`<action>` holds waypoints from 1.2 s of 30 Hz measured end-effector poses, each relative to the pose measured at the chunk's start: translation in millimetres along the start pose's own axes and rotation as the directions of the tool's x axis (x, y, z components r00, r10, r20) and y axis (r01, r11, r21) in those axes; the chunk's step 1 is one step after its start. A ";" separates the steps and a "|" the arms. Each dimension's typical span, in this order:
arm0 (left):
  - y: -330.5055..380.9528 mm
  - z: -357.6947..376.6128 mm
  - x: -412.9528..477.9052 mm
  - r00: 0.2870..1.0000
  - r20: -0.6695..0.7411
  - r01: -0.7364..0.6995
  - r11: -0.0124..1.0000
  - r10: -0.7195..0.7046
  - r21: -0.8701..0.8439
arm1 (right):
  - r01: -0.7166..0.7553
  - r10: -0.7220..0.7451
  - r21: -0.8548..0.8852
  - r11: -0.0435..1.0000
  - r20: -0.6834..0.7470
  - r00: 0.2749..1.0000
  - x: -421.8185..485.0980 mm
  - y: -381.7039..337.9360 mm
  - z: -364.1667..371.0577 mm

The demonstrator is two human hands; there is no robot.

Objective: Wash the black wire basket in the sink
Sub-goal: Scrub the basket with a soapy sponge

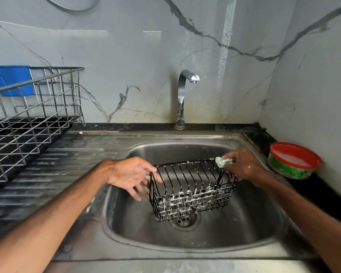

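A black wire basket (191, 191) hangs tilted over the steel sink (234, 229), above the drain, with white soap foam on its lower wires. My left hand (131, 175) holds the basket's left end, thumb on the top rim and fingers against the side. My right hand (242, 164) pinches a small pale green scrub pad (221, 162) and presses it against the basket's top right corner.
A chrome tap (182, 95) stands behind the sink, with no water running. A red-rimmed green tub of soap paste (293, 160) sits on the counter at the right. A steel dish rack (31, 113) with a blue board (10, 79) stands at the left, beside the ribbed drainboard (53, 174).
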State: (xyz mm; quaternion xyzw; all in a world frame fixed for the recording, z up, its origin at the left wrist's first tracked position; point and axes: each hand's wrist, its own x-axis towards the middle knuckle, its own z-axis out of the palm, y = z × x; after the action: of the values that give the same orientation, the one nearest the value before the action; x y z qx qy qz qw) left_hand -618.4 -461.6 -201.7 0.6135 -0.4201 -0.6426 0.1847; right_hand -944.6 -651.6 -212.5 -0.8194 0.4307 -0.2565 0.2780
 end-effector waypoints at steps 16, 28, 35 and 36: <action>-5.7 21.0 27.4 0.988 -0.145 0.026 0.988 -0.048 -0.152 | -0.155 0.155 0.085 0.984 0.006 0.988 -1.4 4.3 -6.2; 12.1 44.1 13.0 0.919 -0.393 -0.060 0.994 0.019 -0.092 | 0.142 -0.106 -0.408 0.902 0.110 0.988 -13.9 -43.3 -28.6; 32.2 75.3 5.3 0.856 -0.504 -0.070 0.991 0.118 0.114 | 0.282 -0.296 -0.224 0.933 -0.029 0.955 -36.1 -99.2 -0.3; 33.4 78.1 5.2 0.850 -0.509 -0.077 0.988 0.137 0.137 | 0.280 -0.300 -0.238 0.930 -0.052 0.952 -36.9 -103.1 4.4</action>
State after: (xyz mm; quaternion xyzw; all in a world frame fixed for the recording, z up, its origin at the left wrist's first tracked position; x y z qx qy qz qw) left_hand -702.4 -460.4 -187.7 0.7483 -0.4239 -0.4187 0.2916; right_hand -902.0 -570.3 -152.6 -0.8886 0.3430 -0.2791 0.1221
